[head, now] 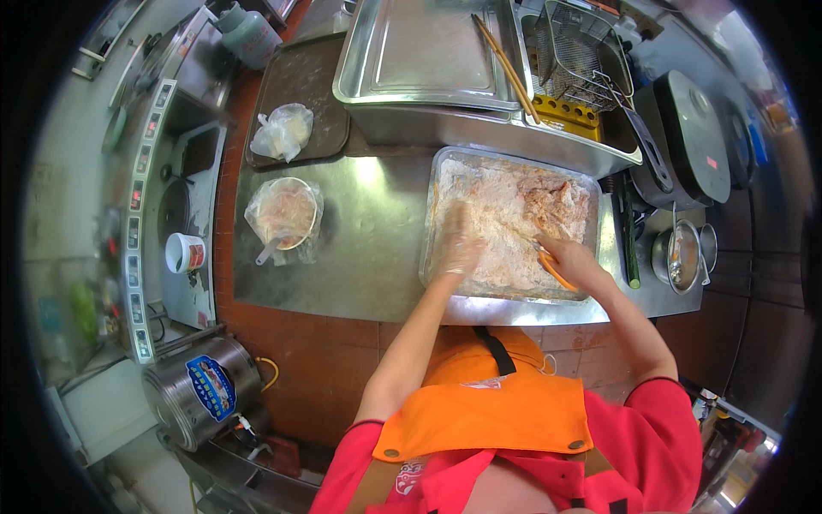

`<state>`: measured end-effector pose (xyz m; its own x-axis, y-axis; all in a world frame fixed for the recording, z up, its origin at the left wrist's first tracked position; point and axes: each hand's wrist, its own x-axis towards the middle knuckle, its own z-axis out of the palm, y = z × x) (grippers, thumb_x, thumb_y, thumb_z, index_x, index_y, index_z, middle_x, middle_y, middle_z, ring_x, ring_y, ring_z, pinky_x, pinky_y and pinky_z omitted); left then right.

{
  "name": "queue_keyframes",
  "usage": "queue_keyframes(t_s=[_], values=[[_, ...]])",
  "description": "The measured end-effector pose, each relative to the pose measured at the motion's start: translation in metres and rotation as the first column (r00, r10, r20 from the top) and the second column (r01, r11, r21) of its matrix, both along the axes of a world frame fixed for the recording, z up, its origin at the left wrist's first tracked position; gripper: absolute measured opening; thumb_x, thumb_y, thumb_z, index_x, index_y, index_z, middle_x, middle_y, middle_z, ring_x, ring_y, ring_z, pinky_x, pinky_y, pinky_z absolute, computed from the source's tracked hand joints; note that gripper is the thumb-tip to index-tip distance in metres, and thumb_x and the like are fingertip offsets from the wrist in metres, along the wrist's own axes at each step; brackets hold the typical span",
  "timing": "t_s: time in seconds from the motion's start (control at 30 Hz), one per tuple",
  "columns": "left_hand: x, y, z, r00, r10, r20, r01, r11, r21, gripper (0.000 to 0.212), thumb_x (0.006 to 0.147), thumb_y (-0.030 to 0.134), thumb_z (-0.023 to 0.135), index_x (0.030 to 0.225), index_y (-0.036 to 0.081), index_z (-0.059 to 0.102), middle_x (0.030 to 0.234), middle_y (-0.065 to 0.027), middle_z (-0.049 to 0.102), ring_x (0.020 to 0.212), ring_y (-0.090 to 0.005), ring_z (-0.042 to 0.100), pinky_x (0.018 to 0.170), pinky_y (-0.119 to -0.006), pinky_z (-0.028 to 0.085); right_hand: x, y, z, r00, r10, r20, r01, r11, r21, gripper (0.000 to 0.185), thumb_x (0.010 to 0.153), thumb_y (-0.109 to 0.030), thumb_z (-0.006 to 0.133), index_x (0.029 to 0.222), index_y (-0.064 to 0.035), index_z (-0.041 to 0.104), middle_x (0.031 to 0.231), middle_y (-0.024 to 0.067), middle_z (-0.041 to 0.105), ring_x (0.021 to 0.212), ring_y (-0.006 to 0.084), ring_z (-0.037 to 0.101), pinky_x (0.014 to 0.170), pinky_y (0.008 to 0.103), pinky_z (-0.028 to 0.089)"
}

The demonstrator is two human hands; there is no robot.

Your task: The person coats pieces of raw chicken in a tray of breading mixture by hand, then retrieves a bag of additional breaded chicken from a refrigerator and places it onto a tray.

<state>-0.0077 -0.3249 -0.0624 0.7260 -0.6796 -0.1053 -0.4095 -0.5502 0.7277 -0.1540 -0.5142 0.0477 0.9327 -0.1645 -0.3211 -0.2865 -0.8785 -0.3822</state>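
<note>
A large rectangular metal tray [426, 247] holds white flour [491, 218], with flour-dusted raw meat pieces [559, 202] heaped in its far right corner. My left hand [460, 247], in a clear plastic glove, is over the left side of the flour. Motion blurs its fingers, and whether they hold anything cannot be seen. At the tray's near right, my right hand [568, 260] grips an orange-handled utensil [556, 270]. Its thin front part points left over the flour; its exact kind is unclear.
On the steel table [366, 257] stands a plastic-lined tub [289, 212] with pinkish contents. A knotted plastic bag [282, 132] lies on a brown tray [308, 70]. Behind are wooden chopsticks [506, 67] on a steel lid and a fryer basket [575, 48]. A cucumber [630, 238] and metal bowls [677, 257] sit right.
</note>
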Motion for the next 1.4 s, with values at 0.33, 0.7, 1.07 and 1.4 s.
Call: queue_keyframes(t_s=[0.33,0.7,1.07,1.4], values=[[0.04,-0.031,0.023,0.849,-0.309,0.429,0.284,0.951,0.122,0.062,0.086,0.014,0.048,0.144,0.013,0.028,0.146,-0.0208,0.029,0.138,-0.033,0.025,0.113,-0.044,0.022,-0.109,0.047,-0.017,0.783,-0.605,-0.141,0.598,0.671,0.438,0.047,0.085,-0.019,0.066,0.126,-0.0035,0.051,0.079,0.0211,0.062,0.07,0.0245,0.062,0.066,0.0312,0.048],[0.081,-0.054,0.06,0.825,-0.528,0.201,0.243,0.653,0.718,0.031,0.088,0.013,0.043,0.113,0.0,0.057,0.111,-0.0203,0.062,0.102,-0.0338,0.061,0.09,-0.041,0.048,-0.129,0.039,-0.027,0.72,-0.688,-0.09,0.685,0.683,0.252,0.039,0.086,-0.027,0.06,0.118,-0.0054,0.055,0.085,0.0248,0.063,0.082,0.0422,0.061,0.068,0.043,0.048],[-0.044,-0.057,0.056,0.761,-0.56,0.328,0.414,0.808,0.419,0.053,0.079,0.002,0.045,0.132,0.008,0.046,0.134,-0.0209,0.046,0.12,-0.0346,0.045,0.098,-0.043,0.041,-0.145,0.04,-0.033,0.67,-0.731,-0.129,0.636,0.475,0.608,0.036,0.086,-0.016,0.063,0.117,-0.0016,0.055,0.079,0.0157,0.063,0.071,0.0184,0.059,0.068,0.0314,0.048],[-0.027,-0.067,0.069,0.897,-0.437,-0.064,0.421,0.802,0.423,0.027,0.084,0.019,0.056,0.106,0.004,0.059,0.098,-0.0165,0.061,0.097,-0.031,0.058,0.086,-0.042,0.046,-0.16,-0.01,-0.013,0.837,-0.54,0.093,0.504,0.825,0.255,0.041,0.085,-0.026,0.063,0.12,-0.0081,0.053,0.092,0.0188,0.065,0.08,0.037,0.063,0.069,0.0421,0.051]])
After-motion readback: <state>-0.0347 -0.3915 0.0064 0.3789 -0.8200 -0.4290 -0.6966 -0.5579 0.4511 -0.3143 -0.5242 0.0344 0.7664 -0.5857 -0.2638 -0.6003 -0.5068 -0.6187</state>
